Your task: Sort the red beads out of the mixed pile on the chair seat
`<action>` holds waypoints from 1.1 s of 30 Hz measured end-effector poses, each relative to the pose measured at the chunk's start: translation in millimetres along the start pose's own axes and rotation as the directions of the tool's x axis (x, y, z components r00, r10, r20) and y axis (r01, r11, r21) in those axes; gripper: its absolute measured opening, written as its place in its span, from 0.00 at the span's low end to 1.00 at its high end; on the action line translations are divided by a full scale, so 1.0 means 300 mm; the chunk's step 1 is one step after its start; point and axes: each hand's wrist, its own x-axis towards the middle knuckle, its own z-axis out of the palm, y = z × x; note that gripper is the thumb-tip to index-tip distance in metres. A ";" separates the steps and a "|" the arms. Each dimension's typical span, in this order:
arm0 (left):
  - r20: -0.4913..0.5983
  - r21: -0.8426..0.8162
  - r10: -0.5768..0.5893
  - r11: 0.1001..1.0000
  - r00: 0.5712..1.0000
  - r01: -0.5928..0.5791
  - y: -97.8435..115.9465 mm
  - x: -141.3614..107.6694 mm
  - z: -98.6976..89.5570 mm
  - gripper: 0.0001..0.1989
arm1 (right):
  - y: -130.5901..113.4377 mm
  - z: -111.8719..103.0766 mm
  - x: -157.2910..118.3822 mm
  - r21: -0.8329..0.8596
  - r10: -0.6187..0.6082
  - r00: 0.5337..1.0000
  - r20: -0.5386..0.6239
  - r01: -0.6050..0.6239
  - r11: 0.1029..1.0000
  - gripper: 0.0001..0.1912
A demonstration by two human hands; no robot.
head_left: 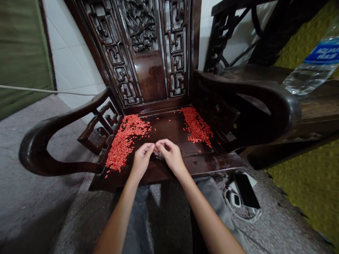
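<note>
My left hand (143, 157) and my right hand (171, 155) meet above the front of a dark wooden chair seat (166, 130). Each has its thumb and fingers pinched together, and the fingertips touch or nearly touch. A hint of red shows between them, but what they hold is too small to make out. Under the right fingers is a small, pale, clear-looking thing (159, 156), mostly hidden. Many small red tube-like pieces lie in a left pile (120, 144) and a right pile (196, 127), with a few scattered between.
Curved armrests rise at the left (31, 148) and right (284, 102), before a carved chair back (150, 70). A plastic water bottle (308, 76) stands on a wooden surface at right. On the floor lie a black phone (246, 190), a white case (234, 199) and a white cable (250, 219).
</note>
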 end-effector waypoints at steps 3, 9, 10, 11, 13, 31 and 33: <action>0.005 0.004 0.003 1.000 1.000 -0.003 -0.001 -0.002 -0.002 0.14 | 0.007 0.001 0.000 -0.098 -0.064 0.998 -0.006 0.064 0.993 0.11; 0.034 -0.021 0.007 1.000 0.999 -0.006 0.002 -0.001 -0.004 0.14 | 0.023 0.004 0.002 -0.105 -0.073 0.997 0.001 0.073 0.992 0.11; 0.036 -0.023 0.003 1.000 0.999 -0.002 0.003 -0.001 -0.004 0.14 | 0.025 0.005 0.002 -0.088 -0.058 0.998 0.012 0.059 0.994 0.11; 0.037 -0.024 -0.001 1.000 0.999 0.002 0.004 -0.001 -0.005 0.15 | 0.025 0.005 0.002 -0.072 -0.044 0.999 0.024 0.046 0.996 0.11; 0.039 -0.024 -0.008 1.000 0.999 0.009 0.005 -0.001 -0.005 0.15 | 0.024 0.006 0.001 -0.044 -0.029 0.999 0.044 0.030 0.999 0.12; 0.127 -0.096 -0.040 0.994 0.991 0.052 0.012 0.001 -0.012 0.15 | 0.003 0.011 0.004 0.085 0.012 0.997 0.083 -0.019 0.996 0.11; 0.138 -0.115 -0.042 0.992 0.990 0.058 0.014 0.001 -0.011 0.16 | 0.003 0.010 0.002 0.094 0.014 0.995 0.095 -0.023 0.995 0.11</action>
